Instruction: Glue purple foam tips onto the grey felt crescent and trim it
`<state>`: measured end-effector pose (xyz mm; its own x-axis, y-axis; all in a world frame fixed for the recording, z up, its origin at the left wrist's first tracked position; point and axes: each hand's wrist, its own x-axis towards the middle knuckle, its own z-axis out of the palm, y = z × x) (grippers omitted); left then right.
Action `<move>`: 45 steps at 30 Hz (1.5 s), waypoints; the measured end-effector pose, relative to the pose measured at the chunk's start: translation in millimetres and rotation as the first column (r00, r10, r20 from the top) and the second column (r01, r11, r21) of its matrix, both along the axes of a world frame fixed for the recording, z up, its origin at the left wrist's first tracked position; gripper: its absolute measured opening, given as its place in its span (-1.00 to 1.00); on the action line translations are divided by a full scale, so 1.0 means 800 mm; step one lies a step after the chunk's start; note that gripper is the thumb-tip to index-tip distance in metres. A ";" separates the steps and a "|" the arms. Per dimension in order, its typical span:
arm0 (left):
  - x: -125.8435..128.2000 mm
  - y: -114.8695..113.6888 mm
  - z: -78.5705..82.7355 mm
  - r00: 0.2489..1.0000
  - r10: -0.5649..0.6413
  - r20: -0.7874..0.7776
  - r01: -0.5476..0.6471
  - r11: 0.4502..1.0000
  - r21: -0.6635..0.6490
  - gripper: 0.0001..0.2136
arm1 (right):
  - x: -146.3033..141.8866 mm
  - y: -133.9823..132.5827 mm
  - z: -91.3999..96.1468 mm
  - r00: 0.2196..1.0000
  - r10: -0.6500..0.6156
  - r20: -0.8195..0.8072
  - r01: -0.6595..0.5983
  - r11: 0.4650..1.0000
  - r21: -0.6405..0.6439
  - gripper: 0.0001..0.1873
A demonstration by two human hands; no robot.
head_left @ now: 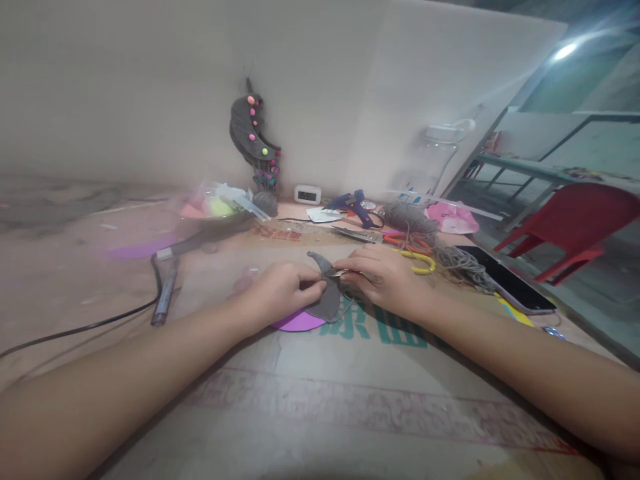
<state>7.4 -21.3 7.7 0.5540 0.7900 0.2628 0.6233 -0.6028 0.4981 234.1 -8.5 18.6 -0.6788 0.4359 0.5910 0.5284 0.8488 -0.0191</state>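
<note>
Between my hands, a grey curved piece (327, 303) with a pointed upper tip stands out against the table covering. My left hand (285, 290) pinches its left edge between thumb and fingers. At the other side, my right hand (383, 273) is closed with fingertips together by the piece's upper part. A thin grey strand of yarn (345, 312) loops from the piece up to those fingers, and a small pale sliver by the fingertips is too blurred to name. Partly under the grey piece and left hand lies a purple disc (299, 322).
Behind my right hand are scissors (360, 235), a blue glue gun (356, 205), tangled grey yarn (460, 260) and a phone (505, 279). A marker (165, 297) and black cable lie left. A pompom-trimmed crescent (247, 130) hangs on the wall above a small clock (307, 195).
</note>
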 end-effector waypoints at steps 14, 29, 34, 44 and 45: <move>0.000 -0.002 0.005 1.000 0.004 0.006 -0.004 0.999 -0.035 -0.70 | 0.001 0.001 -0.003 0.997 0.016 -0.071 -0.016 1.000 0.009 -0.84; 0.001 0.000 0.003 1.000 0.012 -0.014 -0.013 0.999 -0.045 -0.70 | -0.001 -0.004 0.002 0.999 0.016 0.029 -0.019 0.996 0.088 -0.81; 0.001 0.000 0.002 1.000 0.010 -0.007 -0.010 0.999 -0.042 -0.72 | -0.001 -0.004 0.001 1.000 0.015 0.026 -0.017 0.997 0.074 -0.82; 0.000 -0.001 0.001 1.000 0.004 -0.015 -0.004 1.000 -0.018 -0.70 | -0.001 -0.001 0.000 1.000 -0.004 -0.003 0.005 0.999 0.050 -0.84; 0.000 -0.001 0.001 1.000 0.006 -0.017 -0.006 1.000 -0.017 -0.70 | -0.001 -0.001 0.000 1.000 -0.010 -0.001 0.010 0.999 0.045 -0.83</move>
<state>7.0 -22.1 8.7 0.5537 0.7973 0.2402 0.6350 -0.5909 0.4977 233.6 -9.5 18.3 -0.6737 0.4157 0.6109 0.5371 0.8433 0.0185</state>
